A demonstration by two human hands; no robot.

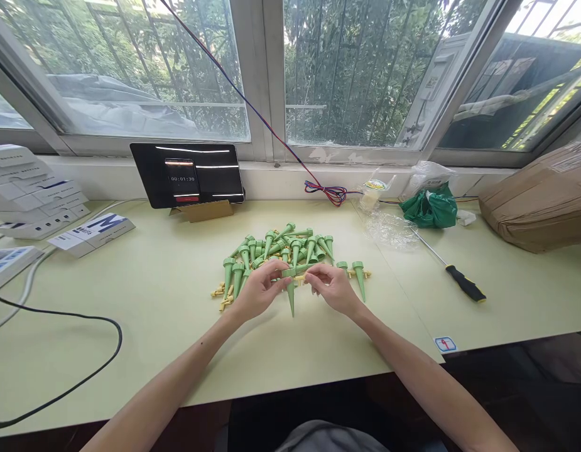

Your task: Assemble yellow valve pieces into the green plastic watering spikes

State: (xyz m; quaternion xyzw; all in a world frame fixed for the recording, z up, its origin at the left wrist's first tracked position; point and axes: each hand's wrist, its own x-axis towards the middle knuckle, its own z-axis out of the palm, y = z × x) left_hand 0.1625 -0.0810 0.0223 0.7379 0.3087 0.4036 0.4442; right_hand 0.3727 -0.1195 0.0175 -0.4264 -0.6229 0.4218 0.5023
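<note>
My left hand [260, 290] pinches a green plant watering spike [291, 297] near its wide capped end, its tip pointing down. Close beside it, my right hand [334, 287] has its fingertips closed on a small pale yellow valve piece [300, 280] that reaches toward the spike's cap. Whether the two parts touch, I cannot tell. Behind both hands lies a heap of green spikes [296, 251], with yellow valve pieces [224, 304] at its left edge. To the right of my right hand rests another green spike [359, 280].
A tablet [191, 176] showing a timer leans at the back. White boxes [92, 234] and a black cable [115, 336] are on the left. On the right lie a screwdriver [464, 284], a green plastic bag [430, 206], clear plastic wrap [391, 230] and a large brown package [539, 194].
</note>
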